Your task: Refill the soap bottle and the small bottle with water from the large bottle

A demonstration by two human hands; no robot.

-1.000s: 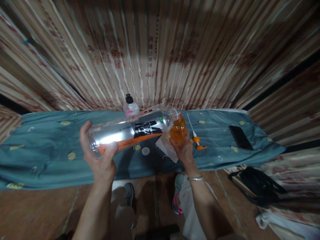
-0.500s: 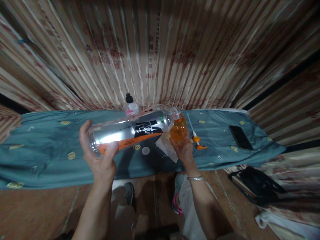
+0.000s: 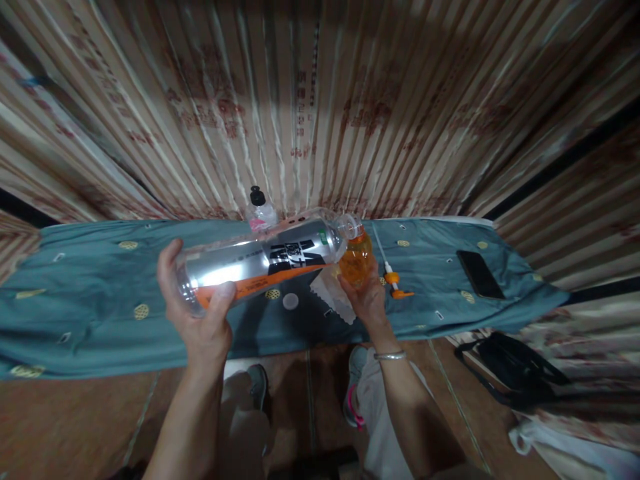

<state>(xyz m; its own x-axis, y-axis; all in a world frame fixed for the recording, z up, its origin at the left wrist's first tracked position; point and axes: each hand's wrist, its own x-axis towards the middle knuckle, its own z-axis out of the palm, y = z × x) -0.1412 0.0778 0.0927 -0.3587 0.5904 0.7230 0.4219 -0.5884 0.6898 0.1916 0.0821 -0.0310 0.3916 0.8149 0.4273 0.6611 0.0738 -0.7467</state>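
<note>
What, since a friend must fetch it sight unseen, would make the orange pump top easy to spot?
Start with the long teal cloth, and toward its right end find the black phone. Between that phone and the right hand lies the pump top. Unlike the orange bottle in that hand, it has a nozzle and a long, thin, pale tube.

Homelike curtained-off space, patterned curtains (image 3: 320,120), black poles (image 3: 565,160), teal printed cloth (image 3: 100,267), brown floor tiles (image 3: 90,413)
</note>
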